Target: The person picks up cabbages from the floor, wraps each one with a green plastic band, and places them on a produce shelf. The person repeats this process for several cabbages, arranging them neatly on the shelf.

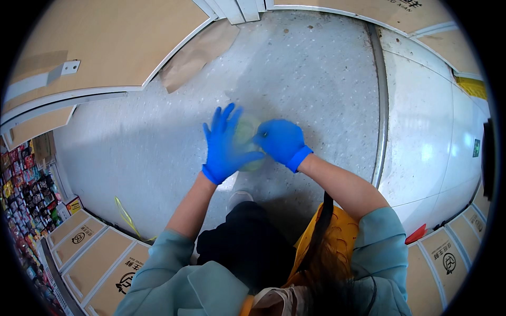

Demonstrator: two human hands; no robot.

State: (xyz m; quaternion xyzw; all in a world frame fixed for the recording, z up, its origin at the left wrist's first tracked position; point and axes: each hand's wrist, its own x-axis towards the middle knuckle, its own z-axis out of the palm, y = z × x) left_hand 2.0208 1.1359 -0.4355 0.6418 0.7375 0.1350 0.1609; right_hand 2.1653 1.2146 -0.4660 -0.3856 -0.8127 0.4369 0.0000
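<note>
In blue gloves, both of my hands are held out over the grey floor. A pale green, see-through roundish thing (pixel 249 130) shows between them, too blurred by motion to name. My left hand (pixel 222 144) has its fingers spread at the left of this thing, and its thumb crosses in front of the lower part. The fingers are not closed round it; whether they touch it is unclear. On the other side my right hand (pixel 281 140) is closed, its fingertips at the thing's right edge, apparently pinching it. Motion blurs those fingertips.
Large tan panels (pixel 118 43) with white frames stand at upper left. Printed cabinets (pixel 99 252) lie behind me on both sides. Small packets (pixel 31 185) hang at far left. A yellow strap (pixel 127 215) lies on the floor (pixel 130 138). A metal strip (pixel 381 102) crosses the floor.
</note>
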